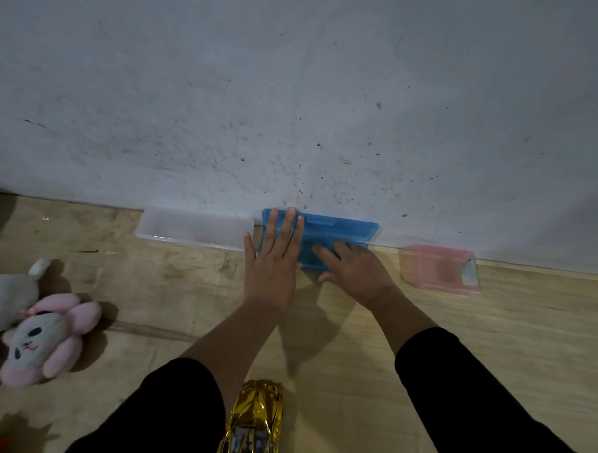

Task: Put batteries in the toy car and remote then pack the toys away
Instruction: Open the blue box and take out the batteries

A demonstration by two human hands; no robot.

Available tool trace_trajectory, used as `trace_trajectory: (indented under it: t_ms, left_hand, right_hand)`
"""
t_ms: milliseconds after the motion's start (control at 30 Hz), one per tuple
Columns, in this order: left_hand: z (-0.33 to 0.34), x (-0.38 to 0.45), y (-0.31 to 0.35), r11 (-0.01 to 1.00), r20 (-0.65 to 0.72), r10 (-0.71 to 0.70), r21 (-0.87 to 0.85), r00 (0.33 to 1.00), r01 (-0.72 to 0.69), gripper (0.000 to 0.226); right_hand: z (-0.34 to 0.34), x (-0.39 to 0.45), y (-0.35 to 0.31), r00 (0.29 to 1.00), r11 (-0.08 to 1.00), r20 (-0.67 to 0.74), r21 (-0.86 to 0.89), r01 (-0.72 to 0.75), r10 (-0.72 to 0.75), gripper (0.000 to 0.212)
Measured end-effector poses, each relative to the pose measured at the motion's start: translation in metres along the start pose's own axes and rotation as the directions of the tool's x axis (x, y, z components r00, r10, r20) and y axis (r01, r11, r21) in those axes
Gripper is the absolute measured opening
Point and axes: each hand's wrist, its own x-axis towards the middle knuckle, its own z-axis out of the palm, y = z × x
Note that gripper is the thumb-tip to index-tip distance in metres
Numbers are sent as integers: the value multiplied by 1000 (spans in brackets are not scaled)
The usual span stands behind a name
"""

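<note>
- Gold toy car (253, 426): sits on the wooden floor (422, 351) at 6 o'clock, between my forearms, neither hand touching it.
- Blue plastic case (338, 233): at 12 o'clock from the car, against the base of the white wall (296, 89), lid raised toward the wall.
- My left hand (272, 259): fingers straight and flat, pressing on the left end of the blue case; grasping nothing.
- My right hand (350, 269): laid over the lower tray of the case, thumb at its near edge, fingers loosely bent. Whether it grips the tray cannot be determined.
- Clear plastic case (191, 228): at 9 o'clock from the blue case, just beside it, along the wall.
- Pink plastic box (439, 270): at 3 o'clock from the blue case, apart from it.
- Pink bunny plush (46, 338): at 9 o'clock from the car, well apart, touching a grey bunny plush (3, 295) at its 10 o'clock.
</note>
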Motion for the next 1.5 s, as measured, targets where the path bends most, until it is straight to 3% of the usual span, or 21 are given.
trace_trajectory:
  t_ms: [200,400,600,833,967,1100,1267,1500]
  left_hand:
    - [1,-1,-1,1000,-29,-5,-11,1000,5,86]
    - [3,1,-3,1000,-53,11,-2,999,-11,83]
    - [3,0,-3,1000,-61,16,-24,998,-17,77]
    - [0,-1,-2,1000,-11,19,-21,1000,-19,73]
    - [-3,-2,-3,999,-23,32,-13,999,-32,80]
    - [-11,-4,-2,999,-76,33,44,997,-30,92]
    - [-22,-3,-2,991,-32,21,131,999,-17,94]
    - [-30,-8,-4,993,-11,82,83,997,-81,64]
  right_hand:
    - [-4,-11,-26,990,995,-138,-96,-7,-7,41]
    - [9,-22,-37,978,987,-176,-92,-132,114,36]
    - [7,-21,-44,981,976,39,100,-193,190,46]
    - [0,-20,-42,961,973,192,77,-216,198,58]
    - [-12,-20,-42,968,951,111,191,-244,226,51]
    - [-33,-14,-35,933,927,27,105,-360,360,46]
    - [-47,-8,-29,902,909,126,-13,-416,414,55]
    - [-48,-16,-45,875,893,218,35,-449,432,55]
